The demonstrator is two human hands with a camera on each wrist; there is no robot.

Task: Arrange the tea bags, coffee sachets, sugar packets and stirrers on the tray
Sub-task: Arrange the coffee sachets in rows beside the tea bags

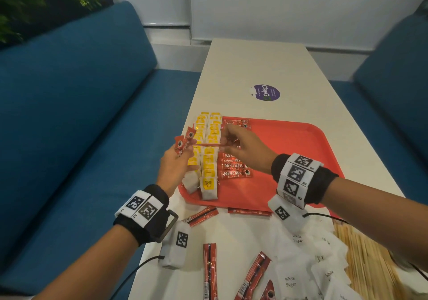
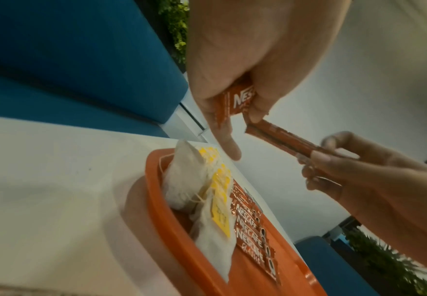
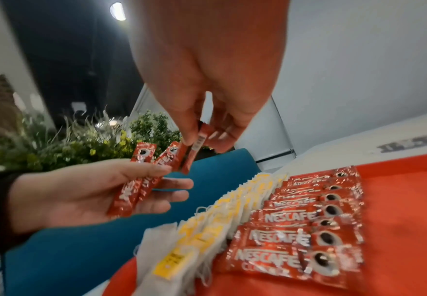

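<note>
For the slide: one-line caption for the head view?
Right hand draws one Nescafe sachet from left hand's bunch above the red tray.

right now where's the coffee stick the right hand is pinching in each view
Head: stick, centre, level between the two hands.
Left wrist: stick, right of centre, slanting down into the right hand.
Right wrist: stick, centre, hanging from the fingers.
Shared landmark: the Nescafe row on the tray.

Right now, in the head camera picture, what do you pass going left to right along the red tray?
Left hand gripping coffee sachets → yellow-tagged tea bags → Nescafe sachets row → bare red tray.
</note>
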